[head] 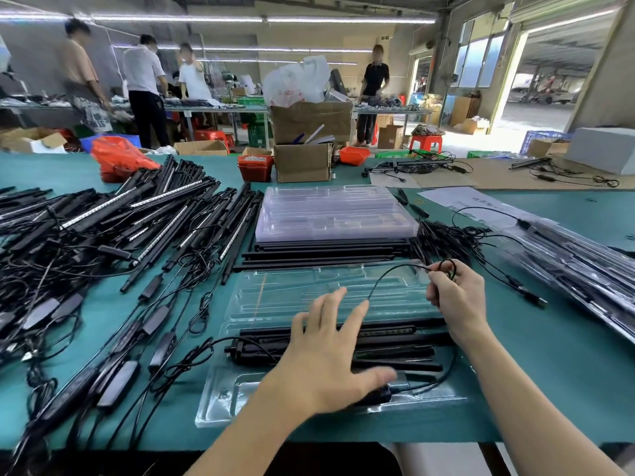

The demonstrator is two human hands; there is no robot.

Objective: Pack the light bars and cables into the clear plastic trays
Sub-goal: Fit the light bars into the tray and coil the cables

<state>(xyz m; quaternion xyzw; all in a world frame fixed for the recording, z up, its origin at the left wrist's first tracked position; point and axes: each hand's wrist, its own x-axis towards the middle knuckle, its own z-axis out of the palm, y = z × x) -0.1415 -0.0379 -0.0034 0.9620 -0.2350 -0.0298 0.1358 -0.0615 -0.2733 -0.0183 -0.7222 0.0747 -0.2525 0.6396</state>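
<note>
A green worktable (567, 383) fills a busy workshop. Left of the near clear tray (309, 293) lies a heap of light bars (113, 214) with tangled leads. In that tray sit several black bars (388, 341). The left hand (326, 352) rests flat on them, fingers spread. At the tray's right end the right hand (457, 293) pinches a looped cable (395, 273).

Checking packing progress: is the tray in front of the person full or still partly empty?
Partly empty: black light bars fill the near half of the tray; its far channels show bare.
</note>
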